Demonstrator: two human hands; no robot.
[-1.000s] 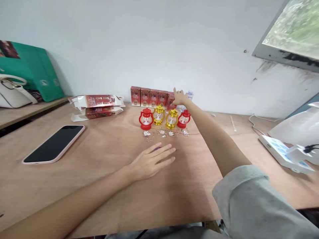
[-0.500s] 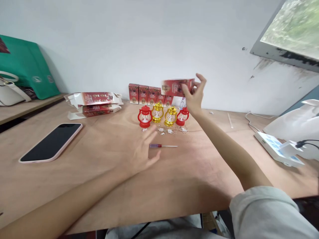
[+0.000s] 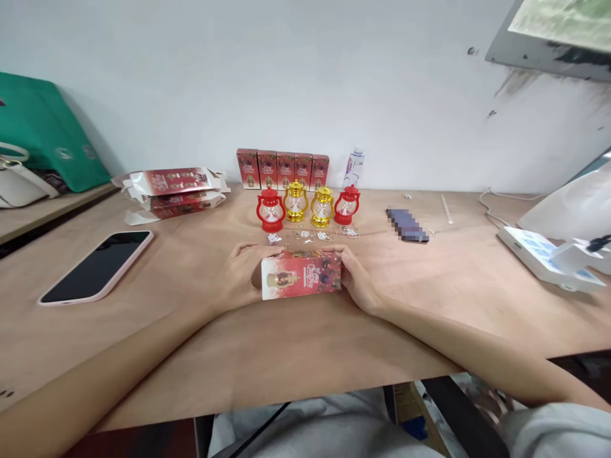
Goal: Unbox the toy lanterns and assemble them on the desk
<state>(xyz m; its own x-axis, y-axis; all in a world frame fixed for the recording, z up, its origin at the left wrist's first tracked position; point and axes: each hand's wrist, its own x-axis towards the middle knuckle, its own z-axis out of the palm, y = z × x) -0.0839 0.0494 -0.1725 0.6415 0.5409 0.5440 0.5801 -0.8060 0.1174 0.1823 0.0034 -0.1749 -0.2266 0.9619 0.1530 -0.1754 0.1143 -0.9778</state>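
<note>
Lying on its side, a red printed cardboard box (image 3: 301, 277) is held low over the table between my two hands. My left hand (image 3: 242, 275) grips its left end, and my right hand (image 3: 359, 280) is closed round the right end, with some fingers hidden behind it. Just beyond the box are small white and wire pieces (image 3: 305, 236). Behind those stand two red lanterns, one at the left (image 3: 271, 211) and one at the right (image 3: 347, 205), with two gold lanterns (image 3: 323, 207) between them.
Several upright red boxes (image 3: 285, 170) line the wall beside a bottle (image 3: 354, 166). Opened cartons (image 3: 179, 191) and a pink-edged phone (image 3: 98, 267) are at left. A dark pixelated object (image 3: 407, 225), a thin strip (image 3: 446, 208) and a power strip (image 3: 548, 257) are at right.
My right hand has brought the box down and nearer from above the lanterns. My left hand has closed on its other end. The screwdriver on the table is now out of sight.
</note>
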